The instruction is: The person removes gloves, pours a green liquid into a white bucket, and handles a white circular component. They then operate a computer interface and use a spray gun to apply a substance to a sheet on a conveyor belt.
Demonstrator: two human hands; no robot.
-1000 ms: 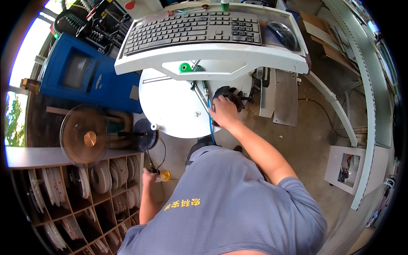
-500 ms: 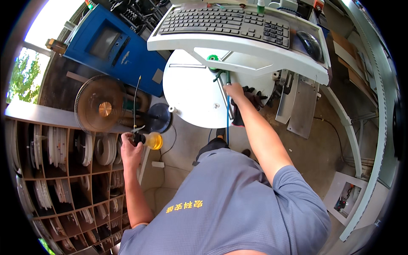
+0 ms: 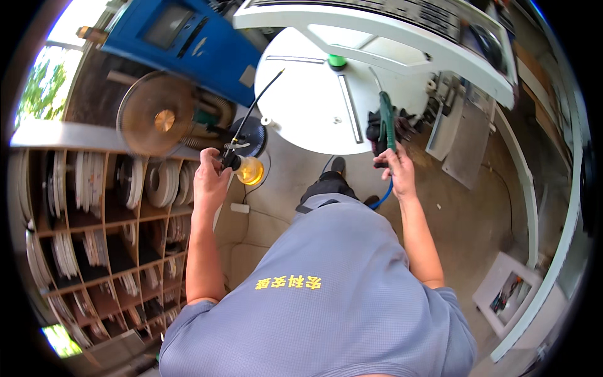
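Head view looked down over the person's grey shirt [image 3: 314, 301] with both arms raised toward a machine. The left hand [image 3: 210, 179] was closed around the neck of an oil can [image 3: 249, 169], an amber bulb with a long thin black spout [image 3: 257, 100] angled up and to the right toward a white round disc [image 3: 314, 100]. Its fingers [image 3: 217, 164] were curled tight on the trigger head, thumb on top. The right hand [image 3: 396, 169] was wrapped shut around a green-handled air blow gun [image 3: 384, 122], held upright, with a blue hose [image 3: 384, 195] looping down from under the palm.

By my reading, both tools were being carried up to the disc, neither yet applied: the spout tip hung just short of the rim and the gun's nozzle stood before a black assembly [image 3: 392, 125] at the disc's right edge. The next move would seem to call for steadying the spout tip on a chosen spot before squeezing, with the gun aimed clear of it. Wooden shelving [image 3: 81, 226] with reels stood at left.
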